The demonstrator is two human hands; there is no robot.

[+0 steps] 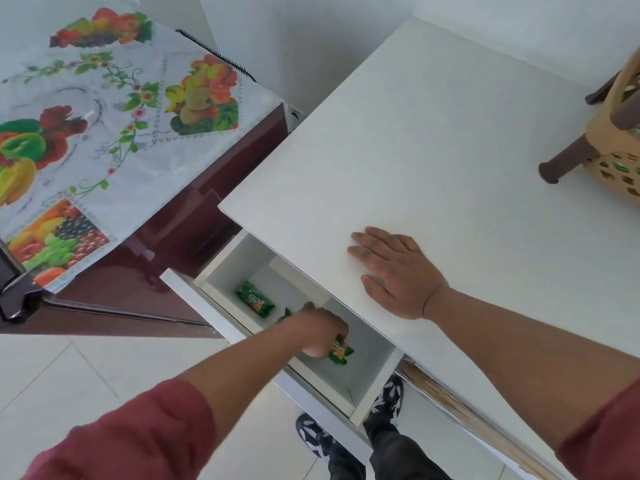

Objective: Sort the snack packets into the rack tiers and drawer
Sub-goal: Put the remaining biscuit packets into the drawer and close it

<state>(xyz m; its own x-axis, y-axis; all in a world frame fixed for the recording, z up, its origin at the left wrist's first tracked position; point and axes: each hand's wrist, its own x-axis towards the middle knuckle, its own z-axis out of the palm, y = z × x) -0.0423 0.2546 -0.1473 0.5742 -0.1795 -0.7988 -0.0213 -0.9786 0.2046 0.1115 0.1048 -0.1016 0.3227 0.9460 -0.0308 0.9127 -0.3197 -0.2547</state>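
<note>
Green snack packet [340,351] low in the open drawer [367,367], pinched by curled fingers of the left hand [320,332]. Second green packet [255,300] loose further back in it. Right hand [398,271] flat, fingers straight, on the white desk [433,133]. Rack [613,133] at far right.

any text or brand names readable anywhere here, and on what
Green snack packet lying in the open drawer: printed logo, too blurred to read.
Green packet gripped by the left hand: printing blurred and partly hidden, unreadable.
Fruit-print cover: pictures only, no words.
</note>
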